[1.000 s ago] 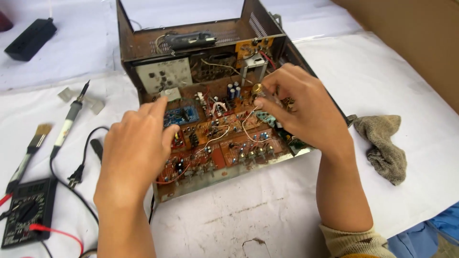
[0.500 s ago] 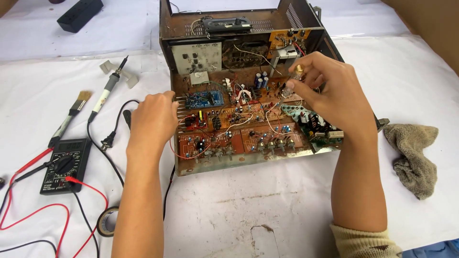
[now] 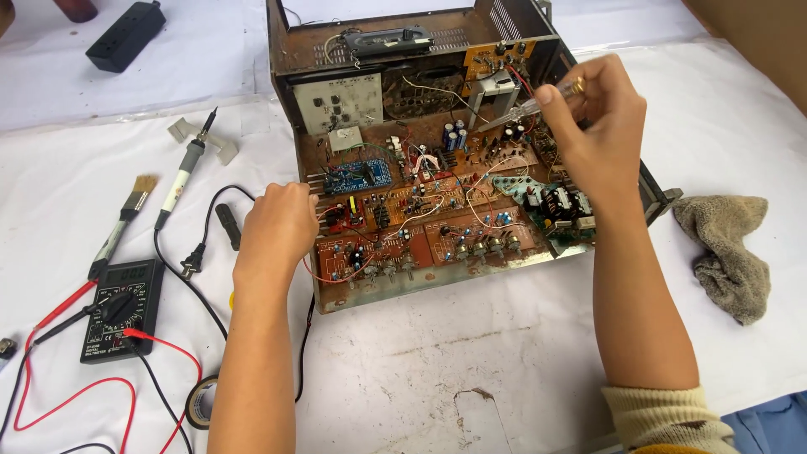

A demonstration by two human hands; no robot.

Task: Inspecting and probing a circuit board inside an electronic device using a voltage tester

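An opened old electronic chassis (image 3: 403, 50) lies on the white table, its brown circuit boards (image 3: 437, 214) crowded with wires and parts. My left hand (image 3: 276, 227) rests on the chassis's left edge, fingers curled against the frame. Over the right rear of the boards, my right hand (image 3: 598, 126) grips a clear-handled screwdriver (image 3: 538, 99) whose tip points down-left toward a white part near blue capacitors.
A soldering iron (image 3: 187, 168) on its stand, a paintbrush (image 3: 126, 220), a black multimeter (image 3: 118, 307) with red and black leads and a tape roll (image 3: 200, 402) lie at the left. A black box (image 3: 126, 35) sits far left. A grey rag (image 3: 730, 252) lies at the right.
My right hand has lifted off the boards and moved back-right with the screwdriver. My left hand slid from the boards to the chassis's left edge. The view shifted, showing more of the table's left.
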